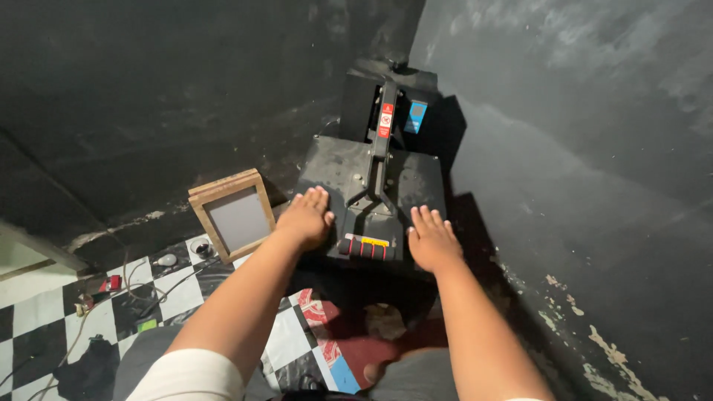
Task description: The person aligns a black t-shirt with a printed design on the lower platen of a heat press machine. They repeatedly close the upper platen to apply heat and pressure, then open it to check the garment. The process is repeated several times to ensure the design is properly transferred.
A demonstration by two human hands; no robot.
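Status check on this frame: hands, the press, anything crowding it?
Left hand and right hand flat, open, on the black heat press, either side of its handle. Press closed. Wooden frame leans on the wall to the left, apart.

Bare forearms, left hand [306, 217], right hand [432, 239], seemingly white short sleeves

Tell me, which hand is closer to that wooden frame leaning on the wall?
The left hand. It lies flat on the press, just right of the frame. The right hand rests on the press's far side, beyond the red-striped handle.
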